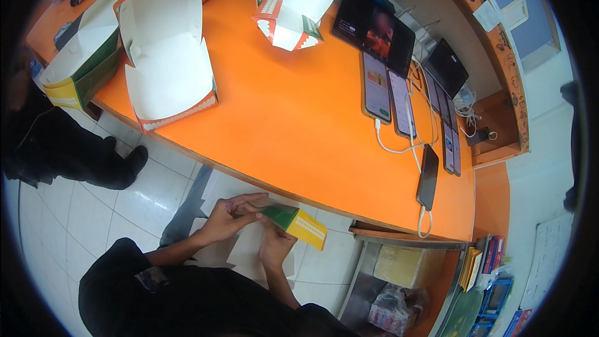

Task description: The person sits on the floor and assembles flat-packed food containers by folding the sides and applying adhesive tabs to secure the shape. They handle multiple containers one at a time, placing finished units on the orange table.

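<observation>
Below the table's front edge, over my lap, I have a part-folded cardboard food box [304, 229] with green and yellow outer sides. White panels [248, 251] spread under my hands and look like its unfolded inside, though the forearms cover part of them. My right hand [276, 248] grips the green and yellow end from below, thumb up against the green side. At that panel's left edge is my left hand [228, 218], thumb and fingers pinched at the cardboard with the forefinger stretched along it.
Folded boxes with raised lids, such as a white-lined box [165, 56] and a smaller box [298, 0], stand on the orange table [281, 118]. Charging phones [427, 178], a tablet [377, 28] and cables lie at right. Another person's legs [68, 143] are at left; an open drawer [399, 265] stands lower right.
</observation>
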A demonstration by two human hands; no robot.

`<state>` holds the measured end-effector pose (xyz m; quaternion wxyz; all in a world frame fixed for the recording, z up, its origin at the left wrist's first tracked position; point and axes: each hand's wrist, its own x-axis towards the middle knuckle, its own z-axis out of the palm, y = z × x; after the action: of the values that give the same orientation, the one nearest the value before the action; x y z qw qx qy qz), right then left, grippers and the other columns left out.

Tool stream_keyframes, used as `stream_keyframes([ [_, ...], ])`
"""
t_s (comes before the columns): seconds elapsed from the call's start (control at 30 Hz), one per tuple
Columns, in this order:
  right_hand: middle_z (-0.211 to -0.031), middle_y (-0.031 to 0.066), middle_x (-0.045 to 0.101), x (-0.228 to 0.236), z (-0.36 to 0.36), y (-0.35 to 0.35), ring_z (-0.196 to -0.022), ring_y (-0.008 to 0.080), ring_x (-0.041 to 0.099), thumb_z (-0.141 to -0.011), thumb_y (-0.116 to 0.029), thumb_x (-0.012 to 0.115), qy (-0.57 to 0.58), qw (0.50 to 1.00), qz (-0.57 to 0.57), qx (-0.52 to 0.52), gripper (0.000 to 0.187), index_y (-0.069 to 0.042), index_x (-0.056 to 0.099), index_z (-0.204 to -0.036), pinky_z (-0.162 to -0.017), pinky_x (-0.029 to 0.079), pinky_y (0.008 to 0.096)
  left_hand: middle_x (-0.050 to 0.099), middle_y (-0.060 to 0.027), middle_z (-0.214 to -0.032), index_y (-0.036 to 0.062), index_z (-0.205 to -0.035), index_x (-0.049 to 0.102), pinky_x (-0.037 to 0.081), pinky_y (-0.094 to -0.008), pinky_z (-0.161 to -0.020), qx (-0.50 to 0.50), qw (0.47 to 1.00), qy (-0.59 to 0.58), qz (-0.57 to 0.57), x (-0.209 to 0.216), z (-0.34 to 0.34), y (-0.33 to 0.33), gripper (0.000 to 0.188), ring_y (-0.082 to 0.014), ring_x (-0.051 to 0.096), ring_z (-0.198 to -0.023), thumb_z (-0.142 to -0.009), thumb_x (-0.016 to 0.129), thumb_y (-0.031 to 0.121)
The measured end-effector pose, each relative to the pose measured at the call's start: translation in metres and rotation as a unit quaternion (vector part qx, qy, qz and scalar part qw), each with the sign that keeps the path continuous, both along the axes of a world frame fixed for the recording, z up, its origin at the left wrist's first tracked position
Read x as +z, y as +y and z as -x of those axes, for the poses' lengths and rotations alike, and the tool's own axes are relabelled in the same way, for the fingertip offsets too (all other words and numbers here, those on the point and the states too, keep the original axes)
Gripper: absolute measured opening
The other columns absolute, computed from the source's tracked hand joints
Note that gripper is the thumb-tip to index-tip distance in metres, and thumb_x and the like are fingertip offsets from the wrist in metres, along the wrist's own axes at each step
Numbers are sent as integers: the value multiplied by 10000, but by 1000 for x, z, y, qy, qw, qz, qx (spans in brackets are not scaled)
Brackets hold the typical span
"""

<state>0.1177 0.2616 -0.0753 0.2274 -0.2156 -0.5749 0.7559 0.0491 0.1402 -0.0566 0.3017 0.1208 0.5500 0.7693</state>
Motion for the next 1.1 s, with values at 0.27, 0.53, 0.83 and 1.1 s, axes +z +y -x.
stream_keyframes([
  [0.27,-957,59,638,2,11,11,-867,119,582,-804,51,646,5,992,102,74,200,0,610,-995,-791,444,254,539,-98,-1186,11,-1332,393,451,-277,-920,43,997,66,-20,0,-4,1,516,-191,515,-1148,-858,599,10],
  [0.53,-998,46,588,4,26,13,-890,119,536,-838,45,596,44,991,127,-4,281,-45,533,-1096,-783,421,249,628,-180,-951,-25,-1364,293,503,-357,-722,-234,933,96,257,-1,2,-17,610,-250,635,-783,-885,578,223],
  [0.83,-1085,60,518,2,3,3,-954,168,516,-663,-194,813,-47,864,-379,328,567,-98,506,-1130,-783,426,322,636,-187,-880,-36,-1302,399,476,-307,-706,10,969,-46,241,-23,13,-15,476,-213,596,-759,-908,509,208],
  [1.1,-840,73,606,-10,2,5,-753,141,568,-779,-131,730,-81,922,-336,177,142,-30,642,-827,-555,438,228,550,-96,-690,-24,-881,528,431,-294,-561,56,936,206,279,-23,20,-14,217,-135,494,-603,-844,640,158],
])
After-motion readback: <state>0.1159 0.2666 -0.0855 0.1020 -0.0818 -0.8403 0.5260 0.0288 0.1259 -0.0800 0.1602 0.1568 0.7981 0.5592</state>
